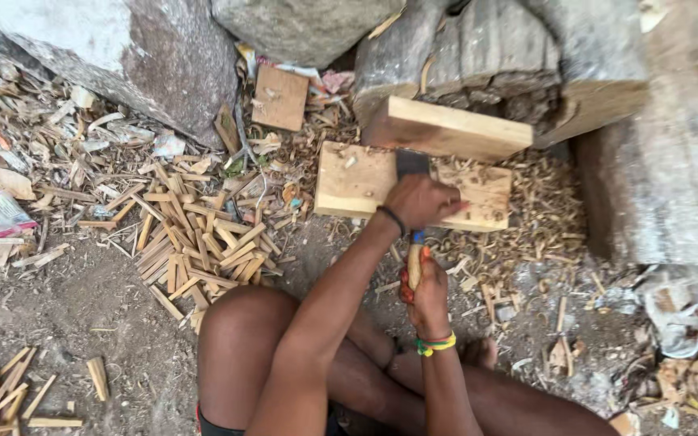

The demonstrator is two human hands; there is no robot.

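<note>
Person's sitting cross-legged on the dirt, left hand (423, 200) pressed down on the chisel's dark blade (412, 164) to pin it flat on the pale wooden block (349, 182), while the right hand (427, 295) is wrapped tight around the handle (415, 262), with wood shavings (539, 214) piled beside it.
</note>
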